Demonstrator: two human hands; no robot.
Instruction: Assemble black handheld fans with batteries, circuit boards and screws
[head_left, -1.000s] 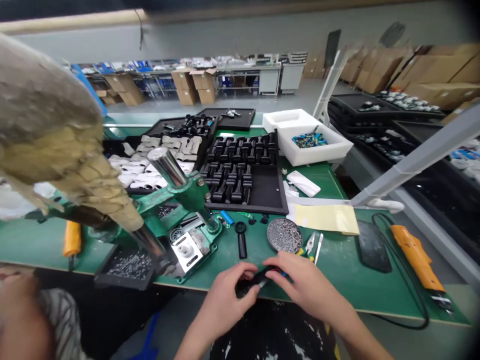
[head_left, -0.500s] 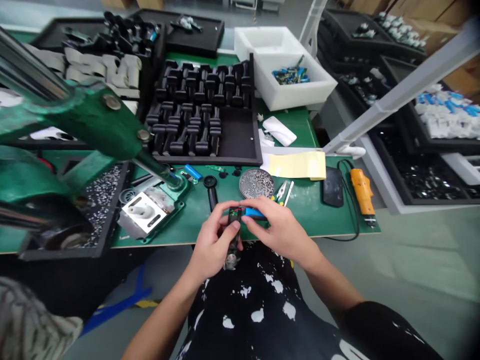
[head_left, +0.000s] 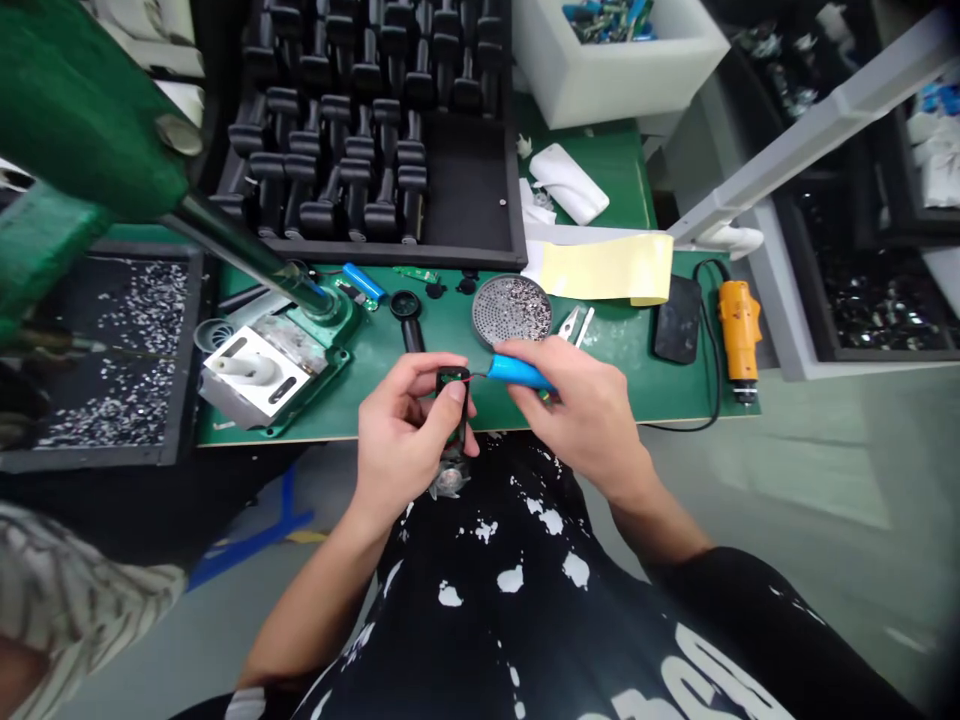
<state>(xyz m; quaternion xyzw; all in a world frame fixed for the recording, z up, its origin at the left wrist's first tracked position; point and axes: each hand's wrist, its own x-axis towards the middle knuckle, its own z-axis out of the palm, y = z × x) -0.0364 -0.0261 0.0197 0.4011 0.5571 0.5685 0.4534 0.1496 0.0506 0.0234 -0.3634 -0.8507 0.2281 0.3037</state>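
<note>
My left hand [head_left: 401,430] is wrapped round a narrow black plastic housing [head_left: 463,418], held upright above my lap. A bit of green circuit board shows at its top, and a part with clear, blade-like edges [head_left: 450,480] sticks out at its lower end. Thin wires [head_left: 478,376] run from the housing to a blue cylindrical battery [head_left: 517,372]. The battery lies between the thumb and fingers of my right hand [head_left: 581,415], apart from the housing. Behind my left hand, a black round-headed handle piece [head_left: 406,310] rests on the green bench.
A black tray [head_left: 472,190] of black handle-shaped parts stands at the back. Nearer are a round grey dish [head_left: 495,310] of small screws, pliers [head_left: 570,322] and another blue battery [head_left: 364,282]. A green press [head_left: 247,250] is at left, an orange electric screwdriver [head_left: 739,335] at right. Another person's striped sleeve [head_left: 75,600] shows lower left.
My right hand has drawn the battery away from the housing to the right, so the wires between them now show. The view has tilted down and moved closer to the bench.
</note>
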